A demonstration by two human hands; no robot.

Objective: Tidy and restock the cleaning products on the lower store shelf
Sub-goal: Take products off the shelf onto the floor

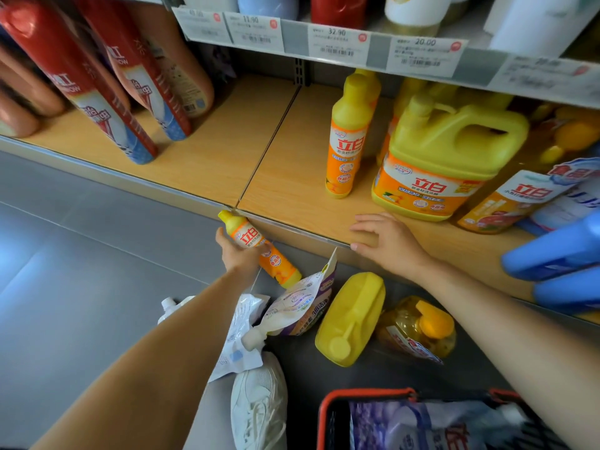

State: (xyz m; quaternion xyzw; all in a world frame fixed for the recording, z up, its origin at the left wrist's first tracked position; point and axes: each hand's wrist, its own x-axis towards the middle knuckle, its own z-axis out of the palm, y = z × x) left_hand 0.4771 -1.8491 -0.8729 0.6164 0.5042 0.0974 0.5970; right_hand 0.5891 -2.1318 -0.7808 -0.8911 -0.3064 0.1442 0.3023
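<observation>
Small dish soap bottle [248, 234] in hand, right at the front lip of the lower shelf [292, 190]
Left hand [238, 254] is wrapped round its middle, bottle tilted with the yellow cap touching the shelf edge. Right hand [388, 241] lies on the wood with fingers loosely spread, just in front of the big yellow jug [448, 157]. A matching bottle [349, 138] stands upright further back.

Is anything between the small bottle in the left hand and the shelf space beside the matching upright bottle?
Nothing visible does. The lower shelf is bare wood from the small dish soap bottle in the left hand up to the upright bottle. The right hand rests on the shelf front, right of that line.
</observation>
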